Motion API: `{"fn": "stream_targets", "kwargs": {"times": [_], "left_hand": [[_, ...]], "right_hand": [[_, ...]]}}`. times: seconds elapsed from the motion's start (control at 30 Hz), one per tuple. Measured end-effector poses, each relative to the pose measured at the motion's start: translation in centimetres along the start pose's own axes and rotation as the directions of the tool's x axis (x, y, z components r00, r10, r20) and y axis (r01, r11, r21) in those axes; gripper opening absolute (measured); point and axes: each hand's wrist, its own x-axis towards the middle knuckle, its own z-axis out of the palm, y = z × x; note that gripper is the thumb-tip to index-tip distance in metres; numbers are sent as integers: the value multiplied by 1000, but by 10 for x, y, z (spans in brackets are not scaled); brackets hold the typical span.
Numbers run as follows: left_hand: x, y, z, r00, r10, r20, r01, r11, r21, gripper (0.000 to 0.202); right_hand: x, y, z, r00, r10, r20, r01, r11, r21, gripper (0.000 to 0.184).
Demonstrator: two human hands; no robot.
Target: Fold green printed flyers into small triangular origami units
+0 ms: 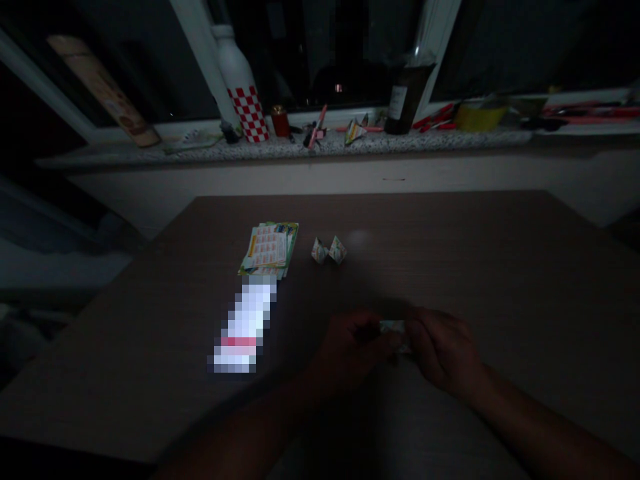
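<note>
Two bare hands, the left grip (357,343) and the right grip (443,343), meet low over a wood-grain worktop (480,260), w/ a small piece of pale printed paper (393,327) btwn them. Lighting is v. dim, so fine detail is lost.

The step in hand looks like pressing or creasing this paper. Judging by the pose, it'd go best w/ one side held steady while the other thumb runs along the edge; light, even pressure is prob. wise, b/c thin paper can tear or skew. Lining up edges first would help, esp. in such poor light.

Both grips are nearly closed, fingers curled, each pinching the paper. Left thumb lies across it, pointing right; right thumb & fingers cover its right end. Only a small patch shows, so whether it's folded can't be told.

Beyond the grips & a bit left sit two small, pointed folded-paper shapes (337,251), v. close together, poss. joined. Farther left is a loose stack of printed sheets (267,248). Left of the grips lies a bright pixelated rectangle (244,327), poss. a phone. Well beyond the grips, a windowsill (287,151) carries a red-and-white checked bottle (250,110) & other bits.
</note>
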Motion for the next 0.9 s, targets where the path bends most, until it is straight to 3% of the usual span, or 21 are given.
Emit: {"fn": "stream_targets", "kwargs": {"times": [0.13, 0.33, 0.43, 0.67, 0.9], "left_hand": [[0, -1, -1, 999, 27, -23, -26, 999, 32, 31], [4, 6, -2, 992, 65, -105, -69, 997, -28, 32], [4, 7, -3, 991, 84, -105, -82, 996, 17, 30], [-2, 4, -2, 990, 137, -25, -122, 940, 319, 25], [-2, 1, -2, 996, 65, 53, -73, 982, 174, 28]], "right_hand": [[0, 3, 0, 1000, 15, 1, -15, 994, 107, 24], [-4, 9, 3, 989, -59, 139, 16, 957, 289, 17], [-4, 9, 3, 981, -63, 181, 2, 947, 323, 16], [1, 8, 2, 996, 3, 86, -17, 987, 162, 26], [-3, 6, -2, 1000, 2, 28, -4, 999, 52, 26]]}}
